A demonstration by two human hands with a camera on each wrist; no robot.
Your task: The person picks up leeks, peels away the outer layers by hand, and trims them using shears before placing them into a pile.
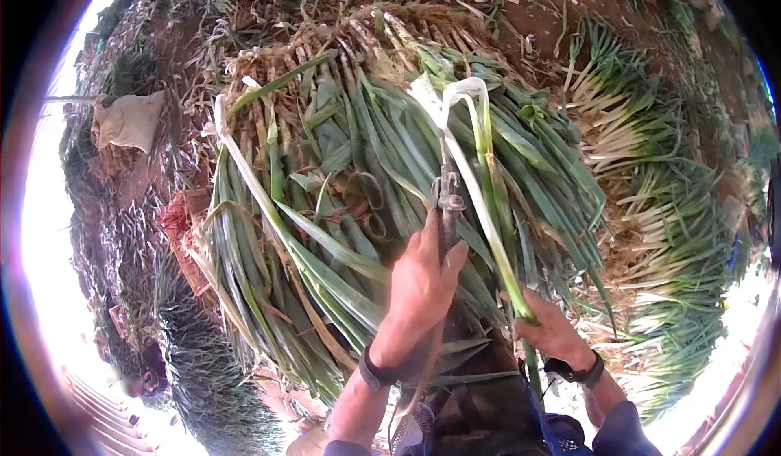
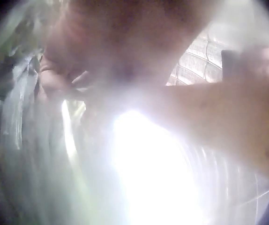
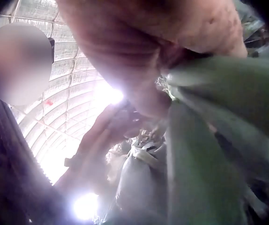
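In the head view, my left hand (image 1: 416, 289) grips the dark handle of an air blow gun (image 1: 448, 200), its thin metal nozzle pointing away from me. My right hand (image 1: 557, 330) holds one green onion (image 1: 480, 200) by its green part. The white end slants up and left to the nozzle tip, where pale, loosened skin (image 1: 465, 88) bends over. Broad green leaves (image 3: 205, 154) hang below the right hand (image 3: 158, 37) in the right wrist view. Glare and blur cover most of the left wrist view; the left hand (image 2: 125, 42) fills its top.
A large heap of unpeeled green onions (image 1: 342, 130) lies in front, roots pointing away. To the right stretches a long row of onions with white stalks (image 1: 651, 212). A reddish crate (image 1: 191, 236) shows at the left, with a pale sack (image 1: 128, 122) beyond it.
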